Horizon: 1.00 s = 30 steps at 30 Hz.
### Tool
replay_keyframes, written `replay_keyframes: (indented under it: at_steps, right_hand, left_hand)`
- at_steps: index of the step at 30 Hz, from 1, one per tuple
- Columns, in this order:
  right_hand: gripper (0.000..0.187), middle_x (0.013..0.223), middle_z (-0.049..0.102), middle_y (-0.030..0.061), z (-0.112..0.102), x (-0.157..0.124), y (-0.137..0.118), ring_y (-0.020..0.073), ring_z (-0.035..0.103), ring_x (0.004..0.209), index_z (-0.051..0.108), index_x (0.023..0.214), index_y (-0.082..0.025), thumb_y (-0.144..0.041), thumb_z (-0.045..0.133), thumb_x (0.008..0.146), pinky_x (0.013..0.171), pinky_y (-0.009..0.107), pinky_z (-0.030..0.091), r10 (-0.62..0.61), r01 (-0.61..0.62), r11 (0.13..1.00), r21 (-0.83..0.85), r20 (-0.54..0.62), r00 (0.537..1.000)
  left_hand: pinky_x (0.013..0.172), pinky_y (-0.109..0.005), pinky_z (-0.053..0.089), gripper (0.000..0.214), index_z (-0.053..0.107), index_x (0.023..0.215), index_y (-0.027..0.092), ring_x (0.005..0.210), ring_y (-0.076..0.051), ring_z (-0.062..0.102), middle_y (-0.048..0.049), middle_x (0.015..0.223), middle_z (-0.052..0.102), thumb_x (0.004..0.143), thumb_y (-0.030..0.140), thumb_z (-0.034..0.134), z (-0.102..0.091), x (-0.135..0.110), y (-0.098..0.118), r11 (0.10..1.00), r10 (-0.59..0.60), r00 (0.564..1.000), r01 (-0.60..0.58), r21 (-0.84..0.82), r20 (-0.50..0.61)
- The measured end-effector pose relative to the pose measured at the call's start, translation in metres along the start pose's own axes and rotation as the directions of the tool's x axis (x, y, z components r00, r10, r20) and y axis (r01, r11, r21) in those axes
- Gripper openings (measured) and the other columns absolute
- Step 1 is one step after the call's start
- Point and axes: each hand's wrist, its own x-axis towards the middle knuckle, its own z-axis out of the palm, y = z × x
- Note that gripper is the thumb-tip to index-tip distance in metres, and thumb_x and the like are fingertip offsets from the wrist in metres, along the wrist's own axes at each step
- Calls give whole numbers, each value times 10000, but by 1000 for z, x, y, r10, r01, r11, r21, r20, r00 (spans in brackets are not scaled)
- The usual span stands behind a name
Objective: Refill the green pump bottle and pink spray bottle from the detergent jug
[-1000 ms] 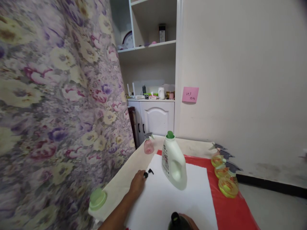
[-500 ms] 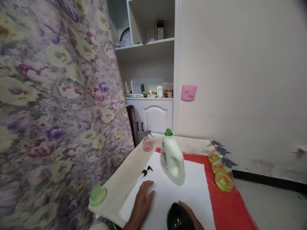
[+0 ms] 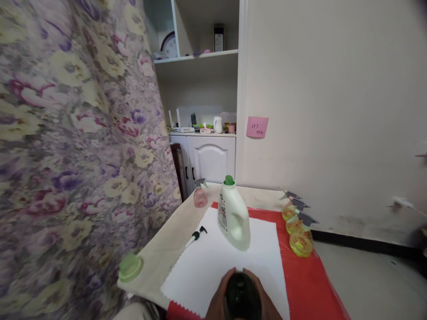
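A dark, glossy bottle point(image 3: 243, 298) stands close to me at the bottom of the head view, seen from above. My left hand point(image 3: 218, 297) wraps its left side and my right hand point(image 3: 264, 293) its right, with fingertips nearly meeting at the far side. Beyond it, a large pale green detergent jug point(image 3: 234, 218) with a green spout and no cap stands upright on the white sheet point(image 3: 213, 266). Left of the jug lies a black pump head point(image 3: 196, 235) with a white tube. A light green cap point(image 3: 130, 267) sits at the table's left corner.
Several spray bottles with yellow liquid point(image 3: 301, 242) line the right side on a red cloth point(image 3: 308, 284). A pink spray bottle point(image 3: 200, 196) stands at the back left. A floral curtain point(image 3: 83, 178) hangs along the left; a wall point(image 3: 327, 111) rises behind.
My left hand has moved right from over the sheet and closed round the dark bottle. My right hand stays on the bottle. The view has shifted slightly.
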Motion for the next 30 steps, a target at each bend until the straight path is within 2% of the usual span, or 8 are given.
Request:
replay_keyframes:
  at_steps: [4,5,9,13,18,23,25,30]
  right_hand:
    - [874,1374,511,162,0,1,4,304,477,1280,412,1334,-203,-701,645,655,1116,410,313,66,-66,998,15,-19,998]
    - [902,1388,497,163,0,1,5,307,463,1291,403,1344,-201,-703,658,639,1120,407,305,66,-66,998,-3,-25,998]
    - [1154,1465,409,168,-9,3,10,344,340,1373,390,1376,-198,-703,782,415,1137,415,278,-9,11,996,-90,23,1000]
    - [1199,1471,393,193,-16,6,20,349,368,1359,397,1376,-197,-632,844,351,1089,418,353,60,-57,993,-108,22,998]
    - [1176,1459,407,199,-19,9,28,349,422,1324,412,1357,-196,-594,860,346,1078,410,370,118,-116,988,-102,12,993]
    - [1273,1456,374,247,-20,10,28,349,441,1300,352,1380,-117,-600,859,317,1069,383,382,161,-155,978,-142,31,987]
    - [1221,1449,383,244,-21,9,28,343,445,1296,359,1368,-123,-584,857,353,1069,390,382,150,-143,979,-145,42,988]
    - [953,1445,426,185,-25,5,34,333,446,1302,423,1321,-204,-548,809,520,1055,427,398,77,-73,990,-118,25,997]
  left_hand:
    - [1108,-431,359,922,478,1328,295,1300,-329,454,-60,1368,548,475,75,752,-1,-1,4,998,-4,999,8,68,-54]
    - [1112,-433,352,924,479,1323,287,1298,-331,455,-65,1363,552,469,71,756,-4,0,5,997,3,997,3,79,-75]
    - [1134,-438,312,888,458,1330,247,1313,-335,434,-93,1382,530,511,146,788,-22,8,6,994,60,981,-43,97,-185]
    - [1139,-437,300,841,473,1309,225,1313,-339,431,-100,1376,538,529,137,775,-36,18,3,990,62,956,-23,138,-287]
    - [1148,-416,291,839,432,1336,208,1334,-311,411,-96,1407,511,559,116,734,-38,20,-12,993,74,951,-43,108,-301]
    - [1149,-468,273,882,360,1393,179,1364,-315,366,-128,1465,434,592,179,731,-34,19,-28,988,149,951,-130,86,-272]
    - [1146,-460,283,914,332,1409,174,1359,-312,375,-140,1472,421,590,181,737,-34,20,-33,986,158,952,-136,101,-264]
    - [1146,-446,284,941,308,1407,177,1356,-308,380,-144,1471,417,572,154,740,-34,23,-43,983,155,953,-123,137,-261]
